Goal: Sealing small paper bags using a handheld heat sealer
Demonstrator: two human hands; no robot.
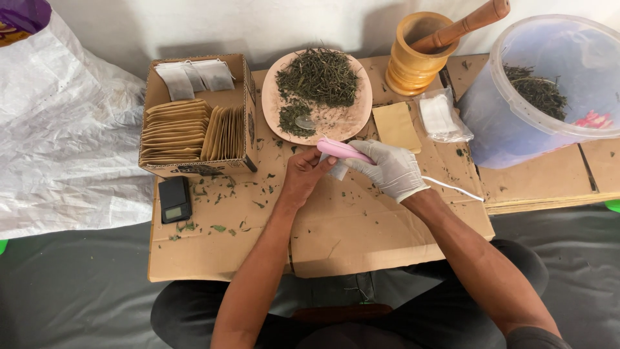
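— How are the hands placed, from where you stand?

— Both forearms reach forward and meet over the middle of the cardboard tabletop (323, 239). The right hand (392, 169), in a white glove, has its fingers closed around a slim pink tool (342, 149), which lies nearly level and points left. A thin white cord (452, 188) trails from under that hand off to the right. The bare left hand (303, 174) comes up from below, its fingers pinched on a small white sachet (337, 169) held right under the tool's front end.

— What does the sachet look like?

— Small, pale, thin, mostly hidden between the 2 hands, so I can't tell whether the tool's tip clamps it. It sits just above the cardboard, near the front edge of the pink plate (349, 126).

— And around them?

— The plate holds dried green herbs (318, 77) and a small clear spoon (303, 121). To the left stands an open box (248, 97) packed with tan envelopes (175, 132), with a few filled sachets at its back. A small black scale (175, 199) lies below it. Behind the plate stand a wooden mortar (416, 61) with its pestle (465, 24), then a clear tub (516, 123) with more herbs.
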